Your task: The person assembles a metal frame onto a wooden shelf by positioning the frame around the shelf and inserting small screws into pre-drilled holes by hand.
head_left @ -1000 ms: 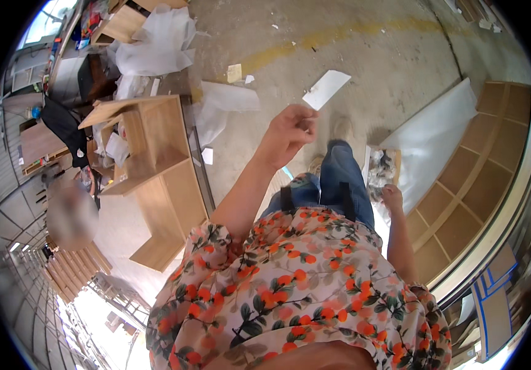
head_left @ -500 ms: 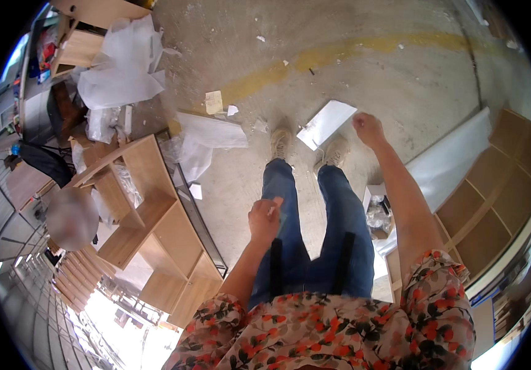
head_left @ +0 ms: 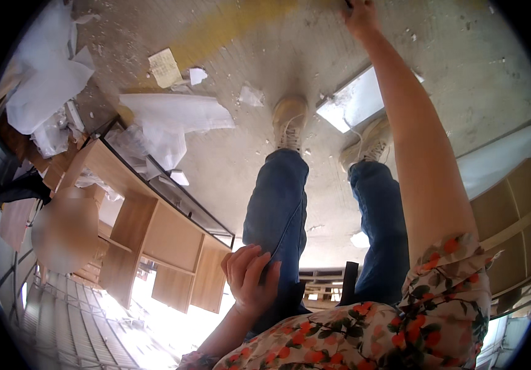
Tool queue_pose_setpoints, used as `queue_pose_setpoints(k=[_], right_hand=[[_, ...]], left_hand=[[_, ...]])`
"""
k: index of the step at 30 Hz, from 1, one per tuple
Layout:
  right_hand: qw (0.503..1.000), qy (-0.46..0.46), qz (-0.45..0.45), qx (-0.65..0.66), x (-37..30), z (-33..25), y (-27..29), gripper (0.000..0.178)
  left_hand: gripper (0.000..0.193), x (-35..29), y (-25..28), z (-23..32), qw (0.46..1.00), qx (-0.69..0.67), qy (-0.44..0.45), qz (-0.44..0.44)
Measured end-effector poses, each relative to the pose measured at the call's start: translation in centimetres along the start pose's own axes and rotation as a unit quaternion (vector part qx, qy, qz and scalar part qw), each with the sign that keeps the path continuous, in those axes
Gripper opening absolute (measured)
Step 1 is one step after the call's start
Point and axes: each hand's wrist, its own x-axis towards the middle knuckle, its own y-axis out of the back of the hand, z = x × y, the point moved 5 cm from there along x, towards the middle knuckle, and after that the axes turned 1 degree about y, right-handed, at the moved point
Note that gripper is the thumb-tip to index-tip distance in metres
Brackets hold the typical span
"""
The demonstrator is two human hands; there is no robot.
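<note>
My right hand (head_left: 362,20) reaches far forward, low over the floor at the upper edge of the view. Its fingers are closed on a small dark piece (head_left: 348,4), partly cut off by the edge of the picture. In front of my left thigh, my left hand (head_left: 251,280) has its fingers curled in; whatever lies inside them, if anything, is hidden. A white panel (head_left: 358,102) lies on the floor beside my right shoe, partly behind my right forearm.
A wooden shelf unit (head_left: 176,240) stands at the left, near a person whose head is blurred. White foam sheeting (head_left: 179,114) and a yellowish paper (head_left: 165,68) lie on the floor. At the right are a brown panelled piece (head_left: 509,203) and white sheeting (head_left: 503,157).
I have bent and stepped forward. My right hand has moved from beside the white panel to the upper edge and now grips a small dark piece. My left hand has come nearer to my body.
</note>
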Motion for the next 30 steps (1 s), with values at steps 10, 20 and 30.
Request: queue_pose_setpoints(k=[10,20,30], right_hand=[[0.773,0.151,-0.106,-0.607,-10.7,-1.6,6.9,0.017],[0.864,0.185,0.0,-0.468,-7.9,-2.2,-4.7,0.039],[0.859,0.166,-0.084,-0.476,-9.3,-0.4,-5.9,0.027]], left_hand=[[0.026,-0.4,-0.8,-0.6,0.999,-0.011,-0.028,-0.039],[0.032,-0.1,-1.3,1.6,0.99,0.044,-0.085,-0.103],[0.027,1.3,-0.6,0.9,0.983,0.052,-0.083,-0.153]])
